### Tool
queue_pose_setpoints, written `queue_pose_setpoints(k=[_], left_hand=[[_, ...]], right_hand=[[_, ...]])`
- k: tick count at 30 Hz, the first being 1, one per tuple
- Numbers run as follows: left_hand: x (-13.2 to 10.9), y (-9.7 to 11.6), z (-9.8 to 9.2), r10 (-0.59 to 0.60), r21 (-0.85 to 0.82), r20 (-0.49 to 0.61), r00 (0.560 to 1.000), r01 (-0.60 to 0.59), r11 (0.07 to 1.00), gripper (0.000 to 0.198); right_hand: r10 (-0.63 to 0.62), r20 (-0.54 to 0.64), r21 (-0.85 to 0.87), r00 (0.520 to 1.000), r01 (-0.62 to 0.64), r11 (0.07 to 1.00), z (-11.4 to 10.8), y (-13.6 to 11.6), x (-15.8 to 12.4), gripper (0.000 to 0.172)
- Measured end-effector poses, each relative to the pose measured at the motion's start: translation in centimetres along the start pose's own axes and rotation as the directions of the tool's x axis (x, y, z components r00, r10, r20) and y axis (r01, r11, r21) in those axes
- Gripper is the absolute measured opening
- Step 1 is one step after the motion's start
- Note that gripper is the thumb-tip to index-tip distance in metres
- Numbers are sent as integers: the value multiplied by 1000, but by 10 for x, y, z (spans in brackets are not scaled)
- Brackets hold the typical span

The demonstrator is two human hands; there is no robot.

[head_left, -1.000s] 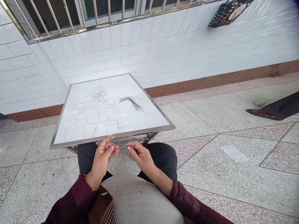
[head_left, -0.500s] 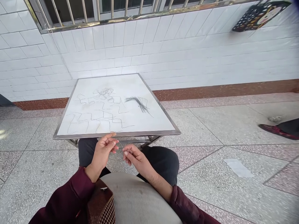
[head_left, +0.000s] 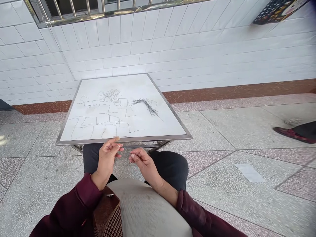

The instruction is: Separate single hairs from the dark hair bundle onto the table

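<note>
In front of the table's near edge, my left hand [head_left: 106,159] pinches one end of a thin wire [head_left: 126,149] between thumb and forefinger. My right hand [head_left: 146,166], also closed in a pinch, grips the same wire just to the right. Only a short stretch shows in the gap between them. On the white table [head_left: 168,128] lies a dark bundle of wires [head_left: 147,107], slightly bent, at the right. Several separate wires with step-like bends [head_left: 113,122] spread over the left and middle, below a tangled heap of wires [head_left: 111,95].
The table's metal rim [head_left: 123,140] runs just past my fingers, above my knees. Behind it stands a tiled wall [head_left: 138,56] with a barred window. A white paper [head_left: 250,172] lies on the floor at right, near another person's shoe [head_left: 293,135].
Both hands stay close together at the table edge, with fingers shifted slightly on the wire. The right hand's fingertips have tilted up a little. The whole view has shifted slightly.
</note>
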State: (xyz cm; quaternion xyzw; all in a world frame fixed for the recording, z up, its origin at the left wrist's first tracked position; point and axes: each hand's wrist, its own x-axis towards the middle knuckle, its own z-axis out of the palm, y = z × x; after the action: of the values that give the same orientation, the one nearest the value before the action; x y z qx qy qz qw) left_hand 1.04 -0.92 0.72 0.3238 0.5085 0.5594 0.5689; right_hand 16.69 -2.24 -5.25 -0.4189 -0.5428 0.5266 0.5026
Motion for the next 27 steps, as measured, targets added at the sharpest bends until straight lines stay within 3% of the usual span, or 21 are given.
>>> queue_pose_setpoints(k=[6,9,14,18,21,27], left_hand=[[3,-1,-2,5,39,0,1000,-5,999,39],[5,-2,-6,-1,79,31,1000,-1,997,38],[6,-1,-10,-41,147,113,993,25,989,37],[5,-1,-9,-42,139,140,989,22,990,39],[5,0,-7,-37,88,136,990,25,996,39],[-2,0,-6,-18,-21,172,985,21,1000,48]], right_hand=[[-184,34,-176,982,187,967,-1,9,-2,12],[-262,120,-282,957,286,916,-4,6,-1,11],[-397,357,-418,846,525,741,-13,-5,4,17],[-437,440,-472,784,616,630,-18,-10,7,18],[-438,378,-469,815,577,669,-16,-11,5,15],[-413,138,-489,900,424,762,-9,-8,1,6]])
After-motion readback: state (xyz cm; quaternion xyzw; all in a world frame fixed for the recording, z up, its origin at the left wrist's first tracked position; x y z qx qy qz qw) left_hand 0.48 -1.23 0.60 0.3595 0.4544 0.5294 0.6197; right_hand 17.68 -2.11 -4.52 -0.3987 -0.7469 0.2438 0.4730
